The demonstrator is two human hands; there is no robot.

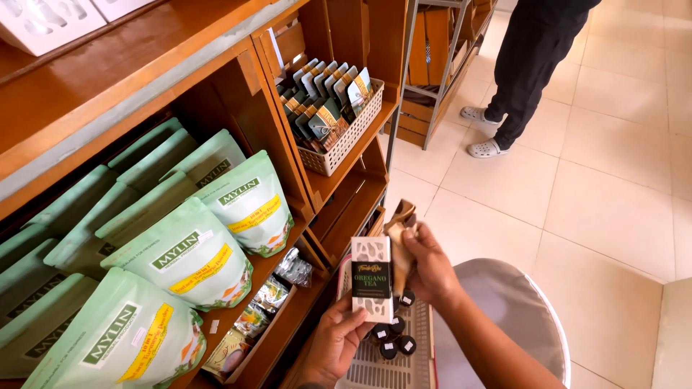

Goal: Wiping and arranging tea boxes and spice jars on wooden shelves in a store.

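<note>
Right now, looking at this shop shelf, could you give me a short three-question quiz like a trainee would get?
1. True or false: the left hand holds a white box with a dark label.
2. What does the right hand grip? A) a brown cloth B) a glass jar C) a pen
3. Fill in: the pale green pouches stand on a ______ shelf.

Key:
1. True.
2. A; it is bunched in the fingers beside the box.
3. Wooden; a white basket of packets sits on the unit alongside, and another person's legs are beyond it.
</note>
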